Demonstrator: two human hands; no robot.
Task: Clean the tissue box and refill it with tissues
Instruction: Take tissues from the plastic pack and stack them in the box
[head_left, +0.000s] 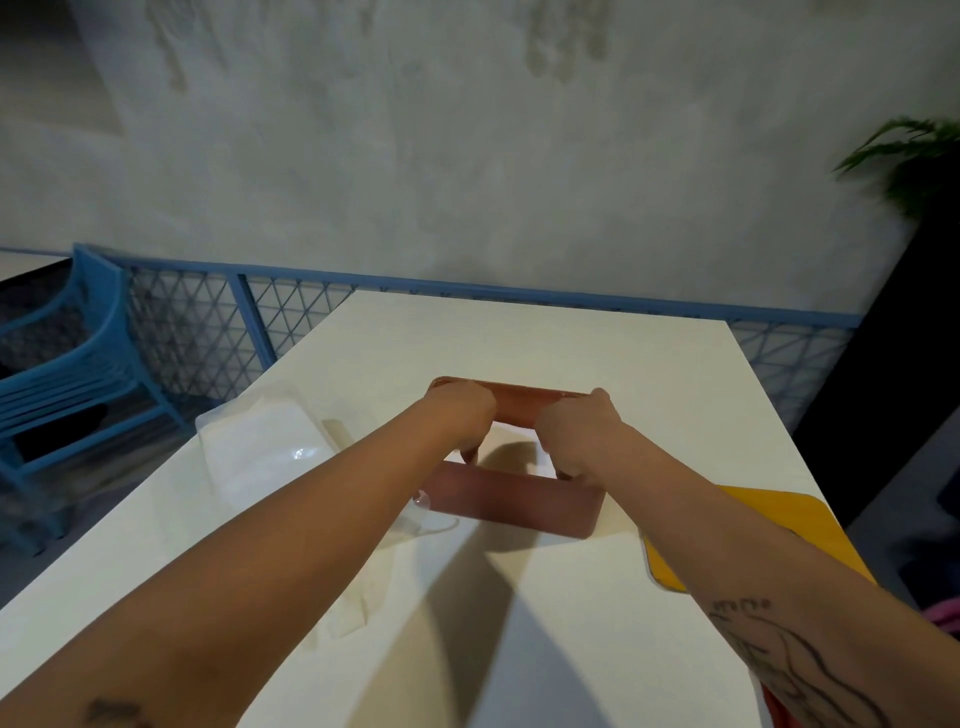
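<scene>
Grips, two: left hand (460, 418) and right hand (574, 431), clamped on one tissue stack (519, 432) in one box (511, 501)

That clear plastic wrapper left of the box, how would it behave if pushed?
The clear wrapper looks thin and creased, so probably floppy and very light. On the smooth white table it would likely slide or crumple rather than roll.

White table (519, 338), tissue box (511, 499), yellow mat (815, 514) (part-hidden)
</scene>
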